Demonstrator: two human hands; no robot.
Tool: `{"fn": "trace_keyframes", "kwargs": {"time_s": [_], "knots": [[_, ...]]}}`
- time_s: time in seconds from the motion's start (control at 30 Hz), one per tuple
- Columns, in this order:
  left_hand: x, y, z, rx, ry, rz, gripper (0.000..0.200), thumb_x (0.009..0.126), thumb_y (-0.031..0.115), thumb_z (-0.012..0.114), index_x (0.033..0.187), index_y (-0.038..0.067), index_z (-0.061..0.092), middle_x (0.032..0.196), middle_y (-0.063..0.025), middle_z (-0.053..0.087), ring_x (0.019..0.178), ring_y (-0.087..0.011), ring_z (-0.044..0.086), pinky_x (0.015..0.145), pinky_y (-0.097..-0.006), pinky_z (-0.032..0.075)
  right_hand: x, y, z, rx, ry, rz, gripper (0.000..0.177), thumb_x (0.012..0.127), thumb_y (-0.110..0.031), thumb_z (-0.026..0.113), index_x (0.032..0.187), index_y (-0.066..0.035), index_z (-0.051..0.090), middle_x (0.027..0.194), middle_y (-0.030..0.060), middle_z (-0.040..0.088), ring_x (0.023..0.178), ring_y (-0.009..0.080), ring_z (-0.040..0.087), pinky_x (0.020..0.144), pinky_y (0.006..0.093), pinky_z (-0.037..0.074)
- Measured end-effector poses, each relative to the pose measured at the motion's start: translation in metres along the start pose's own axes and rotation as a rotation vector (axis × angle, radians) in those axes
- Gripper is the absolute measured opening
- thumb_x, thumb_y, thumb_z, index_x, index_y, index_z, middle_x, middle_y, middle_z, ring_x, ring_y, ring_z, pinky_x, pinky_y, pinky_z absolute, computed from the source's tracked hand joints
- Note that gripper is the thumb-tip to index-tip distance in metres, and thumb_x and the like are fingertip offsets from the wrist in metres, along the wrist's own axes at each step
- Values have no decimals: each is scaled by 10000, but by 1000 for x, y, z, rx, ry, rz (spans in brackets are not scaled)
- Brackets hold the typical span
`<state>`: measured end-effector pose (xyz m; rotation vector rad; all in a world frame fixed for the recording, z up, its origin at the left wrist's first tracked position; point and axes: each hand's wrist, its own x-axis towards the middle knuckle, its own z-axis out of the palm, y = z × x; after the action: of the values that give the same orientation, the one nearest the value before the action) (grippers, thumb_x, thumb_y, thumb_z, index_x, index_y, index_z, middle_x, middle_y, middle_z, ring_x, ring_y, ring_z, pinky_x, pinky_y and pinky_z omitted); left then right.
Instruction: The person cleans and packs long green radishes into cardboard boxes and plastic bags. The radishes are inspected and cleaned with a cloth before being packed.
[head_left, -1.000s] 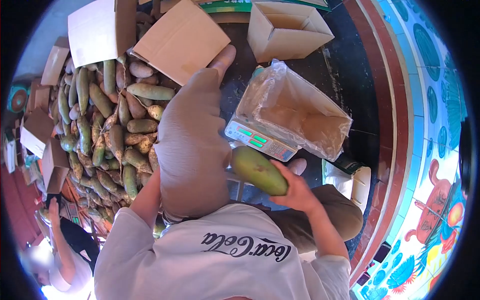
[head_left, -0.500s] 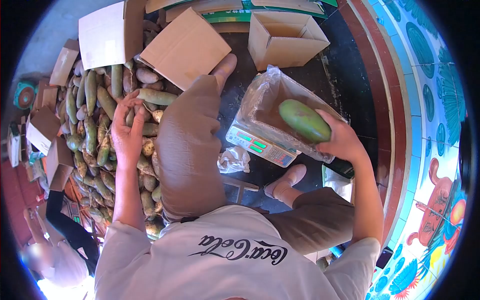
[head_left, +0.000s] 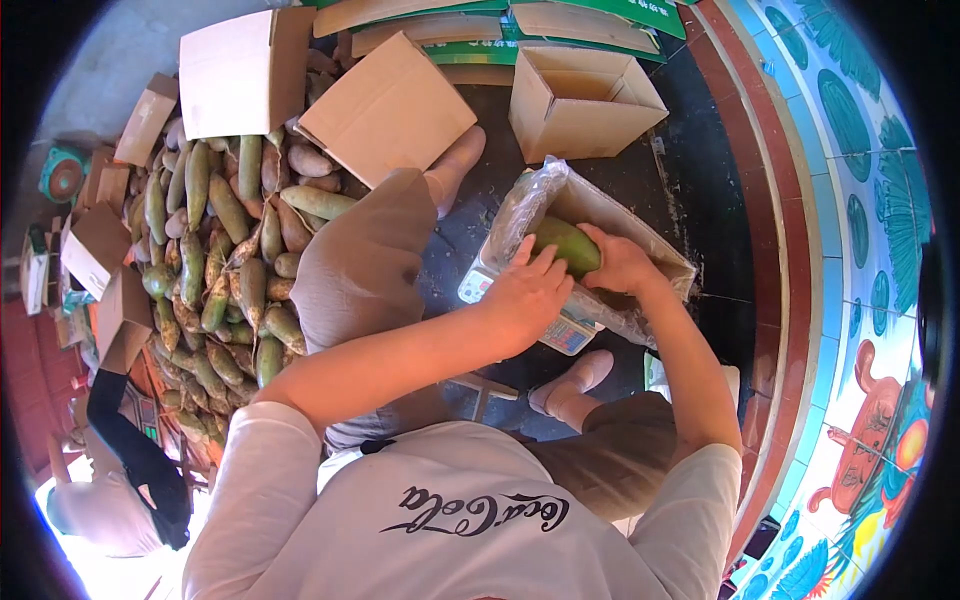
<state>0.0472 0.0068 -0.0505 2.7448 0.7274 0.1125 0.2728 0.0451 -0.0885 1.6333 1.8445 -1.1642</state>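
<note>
A big green radish point(head_left: 568, 246) lies in the plastic-lined cardboard box point(head_left: 655, 252). My right hand point(head_left: 622, 265) curls over its right end, thumb and fingers on the skin. My left hand point(head_left: 528, 300) reaches across the near wall of the box with its fingers apart, fingertips right at the radish's left end. Under the box is a digital scale point(head_left: 568, 334), its display largely covered by my left hand and forearm.
A heap of green radishes point(head_left: 232, 208) fills the floor at left. Beyond stand an open carton point(head_left: 565, 125), a tilted carton point(head_left: 390, 105) and a white-sided carton point(head_left: 228, 75). A tiled wall point(head_left: 850, 200) bounds the right side. Another person point(head_left: 130, 500) is at lower left.
My left hand has swung right from beside the radish heap to the box. My right hand has shifted the radish left and lower into the box.
</note>
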Motion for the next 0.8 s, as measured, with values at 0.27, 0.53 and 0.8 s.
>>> {"fn": "trace_keyframes", "kwargs": {"time_s": [0.27,0.53,0.8], "knots": [[4,-6,19,-75,-61,-27,387,727,74,549,1110,55,496,1004,-115,520,1089,-292,457,1047,-565,152,30,3,15,-79,12,45,864,721,-402,657,1407,-134,205,1135,208,545,1009,354,533,842,425,439],[10,4,16,-29,-81,-106,240,725,118,543,964,108,560,926,-72,537,965,-246,506,1046,-555,169,38,37,63,111,317,-122,738,786,-357,594,1395,-118,253,1286,228,437,1159,399,434,915,459,395],[12,2,49,-76,63,-94,240,701,173,567,937,127,558,989,-63,520,1063,-249,458,1050,-564,143,80,77,83,3,273,-147,662,855,-326,481,1408,-98,199,1303,204,430,1170,359,439,884,415,416]]}}
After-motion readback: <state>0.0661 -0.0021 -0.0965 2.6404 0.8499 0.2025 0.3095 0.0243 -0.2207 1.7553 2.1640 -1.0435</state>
